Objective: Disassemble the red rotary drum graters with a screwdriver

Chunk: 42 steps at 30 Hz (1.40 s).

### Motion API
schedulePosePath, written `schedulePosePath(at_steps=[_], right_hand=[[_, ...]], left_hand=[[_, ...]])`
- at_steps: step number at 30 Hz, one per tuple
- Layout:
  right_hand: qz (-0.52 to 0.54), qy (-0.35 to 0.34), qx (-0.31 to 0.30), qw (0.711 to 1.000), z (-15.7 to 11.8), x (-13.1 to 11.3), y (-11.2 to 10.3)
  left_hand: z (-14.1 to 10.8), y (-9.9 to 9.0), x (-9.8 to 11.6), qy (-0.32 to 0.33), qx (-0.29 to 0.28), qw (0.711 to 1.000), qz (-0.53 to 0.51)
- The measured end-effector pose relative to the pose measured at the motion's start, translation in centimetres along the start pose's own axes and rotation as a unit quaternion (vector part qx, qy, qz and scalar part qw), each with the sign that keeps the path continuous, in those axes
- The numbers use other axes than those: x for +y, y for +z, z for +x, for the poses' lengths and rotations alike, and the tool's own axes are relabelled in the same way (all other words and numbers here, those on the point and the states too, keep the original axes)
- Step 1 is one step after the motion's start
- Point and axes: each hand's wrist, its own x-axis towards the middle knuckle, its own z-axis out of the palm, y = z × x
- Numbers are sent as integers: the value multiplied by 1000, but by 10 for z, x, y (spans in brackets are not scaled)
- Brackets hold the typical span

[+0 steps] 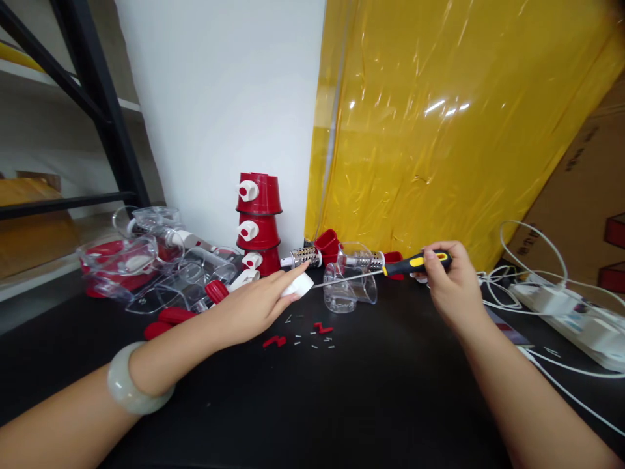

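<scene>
My left hand is closed on a small white plastic part, most of it hidden behind the fingers. In my right hand is a screwdriver with a black and yellow handle, its long shaft pointing left. The screwdriver's tip meets the right side of the white part. On the black table below lie several small screws and two red plastic pieces. Behind the shaft a clear plastic housing lies on its side, with metal grater drums near it.
Red bases with white knobs stand stacked against the white wall. Clear plastic housings and red parts crowd the left. A power strip with white cables occupies the right. Yellow plastic sheeting hangs behind.
</scene>
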Motion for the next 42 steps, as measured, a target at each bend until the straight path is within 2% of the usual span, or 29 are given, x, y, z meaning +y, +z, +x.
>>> schedulePosePath(at_steps=[6, 14, 20, 28, 32, 36, 42], right_hand=[[35, 19, -27, 999, 1, 4, -1], [40, 28, -35, 998, 2, 9, -3], [82, 49, -30, 995, 2, 9, -1], [3, 8, -6, 1000, 1, 5, 0], [9, 16, 8, 1000, 2, 8, -1], [35, 38, -3, 999, 1, 9, 0], [16, 44, 8, 999, 2, 6, 0]], left_hand=[[0, 1, -2, 4, 2, 1000, 0], [0, 1, -1, 3, 5, 1000, 4], [0, 1, -3, -5, -3, 1000, 13], [0, 0, -2, 9, 19, 1000, -1], [0, 1, -4, 11, 26, 1000, 1], [0, 1, -3, -2, 13, 1000, 2], [0, 0, -2, -5, 12, 1000, -3]])
